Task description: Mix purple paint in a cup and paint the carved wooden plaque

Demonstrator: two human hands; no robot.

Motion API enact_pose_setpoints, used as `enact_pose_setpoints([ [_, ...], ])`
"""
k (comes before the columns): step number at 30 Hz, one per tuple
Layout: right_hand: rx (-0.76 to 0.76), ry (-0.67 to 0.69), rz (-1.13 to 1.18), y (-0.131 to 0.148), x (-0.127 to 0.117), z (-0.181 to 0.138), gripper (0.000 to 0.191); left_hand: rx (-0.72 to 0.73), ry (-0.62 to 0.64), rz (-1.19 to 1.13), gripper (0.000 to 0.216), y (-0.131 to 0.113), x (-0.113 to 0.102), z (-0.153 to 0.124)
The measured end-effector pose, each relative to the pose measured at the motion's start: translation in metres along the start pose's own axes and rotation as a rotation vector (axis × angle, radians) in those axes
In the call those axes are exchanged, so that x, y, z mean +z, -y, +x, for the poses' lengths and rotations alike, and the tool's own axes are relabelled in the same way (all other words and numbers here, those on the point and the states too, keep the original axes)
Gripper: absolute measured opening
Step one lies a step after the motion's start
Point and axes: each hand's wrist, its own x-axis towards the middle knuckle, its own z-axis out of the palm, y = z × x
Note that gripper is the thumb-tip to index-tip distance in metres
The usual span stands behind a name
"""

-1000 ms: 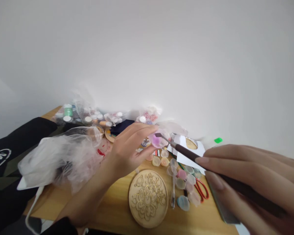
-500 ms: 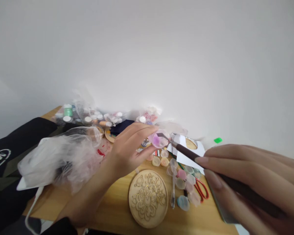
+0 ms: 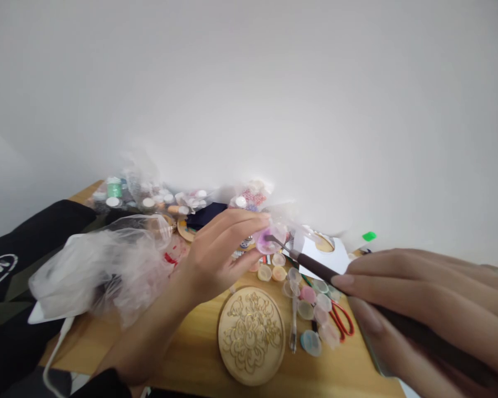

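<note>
My left hand (image 3: 215, 251) is raised over the wooden table (image 3: 190, 354) and pinches a small clear pot of pink paint (image 3: 269, 241) between thumb and fingers. My right hand (image 3: 431, 309), close to the camera at the lower right, grips a dark-handled tool (image 3: 315, 269). The tool's thin metal tip (image 3: 269, 239) reaches into the pink pot. Below the hands lies a round carved wooden disc (image 3: 251, 335) with a gold floral pattern.
Several small paint pots (image 3: 310, 301) lie right of the disc, with red-handled scissors (image 3: 342, 320) and white paper (image 3: 321, 258). A crumpled plastic bag (image 3: 108, 262) and a black cloth (image 3: 25, 249) sit left. More jars (image 3: 149, 199) line the wall.
The tool tip has dipped lower into the pink pot, and my right hand has shifted slightly down. My left hand holds the pot almost still.
</note>
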Motion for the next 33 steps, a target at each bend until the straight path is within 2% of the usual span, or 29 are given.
enact_pose_setpoints([
  [9,0.021,-0.14,-0.013,0.005,0.006,0.004,0.014,0.02,0.004,-0.019,0.037,-0.001,0.0,0.001],
  [15,0.077,-0.051,0.017,0.006,0.003,0.0,0.015,0.014,0.001,-0.011,0.038,0.0,0.0,0.0],
  [18,0.098,-0.072,0.01,0.005,-0.001,-0.001,0.015,0.009,0.011,-0.02,0.039,-0.001,0.0,0.0],
  [22,0.048,-0.024,0.032,0.005,-0.004,-0.002,0.016,0.004,0.008,-0.027,0.04,-0.001,-0.001,0.0],
  [26,0.089,-0.064,-0.007,0.005,-0.003,-0.003,0.015,0.008,0.003,-0.017,0.039,-0.001,-0.002,0.0],
  [33,-0.049,0.008,0.031,-0.006,0.003,0.0,0.015,-0.01,0.016,-0.011,0.037,0.001,0.002,-0.001],
])
